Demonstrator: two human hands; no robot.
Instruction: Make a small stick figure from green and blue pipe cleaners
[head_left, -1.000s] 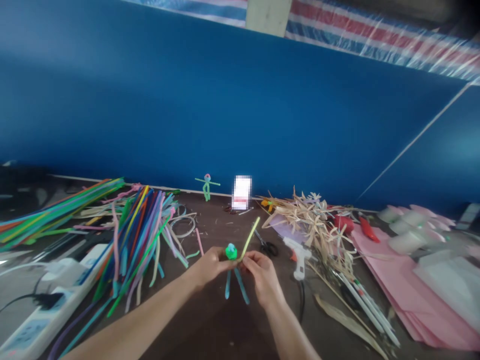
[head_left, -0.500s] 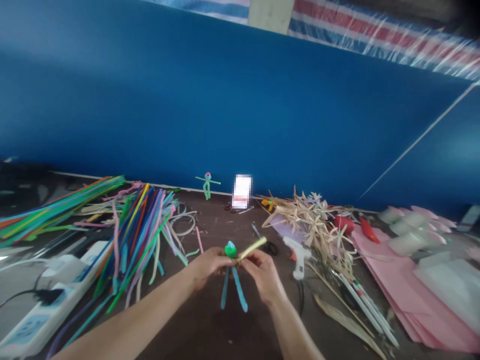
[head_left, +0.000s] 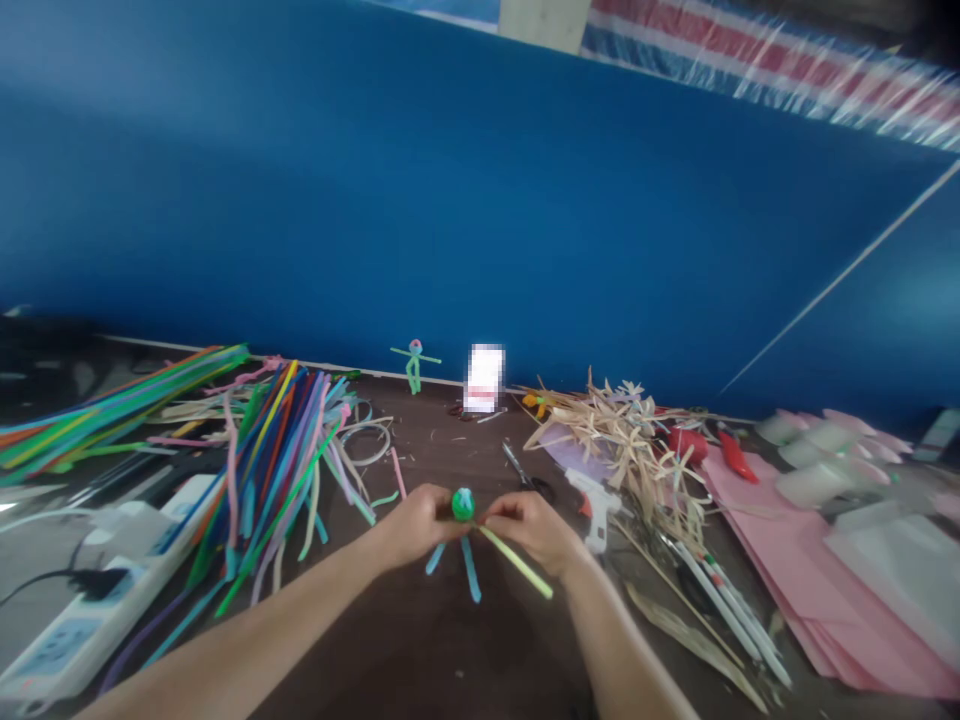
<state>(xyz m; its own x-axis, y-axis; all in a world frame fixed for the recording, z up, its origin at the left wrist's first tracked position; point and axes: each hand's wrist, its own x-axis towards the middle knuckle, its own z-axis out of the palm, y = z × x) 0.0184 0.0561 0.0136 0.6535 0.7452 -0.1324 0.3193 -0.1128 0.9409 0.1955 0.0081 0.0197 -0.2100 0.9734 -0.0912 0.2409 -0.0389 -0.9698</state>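
Note:
Low in the middle of the head view, my left hand is closed on a small pipe cleaner figure with a round green head. Two blue pipe cleaner legs hang below the head. A pale yellow pipe cleaner slants down to the right from just under the head. My right hand pinches it near its inner end, close to the left fingertips. The exact spot where the yellow piece meets the figure is hidden by the fingers.
A finished-looking green pipe cleaner figure stands by the blue wall. Pipe cleaner bundles and a power strip lie left. Scissors, a white glue gun, dried straw flowers and pink sheets are right.
The yellow pipe cleaner has swung from pointing up and right to pointing down and right. The figure's legs have tilted and spread, and both hands remain close together.

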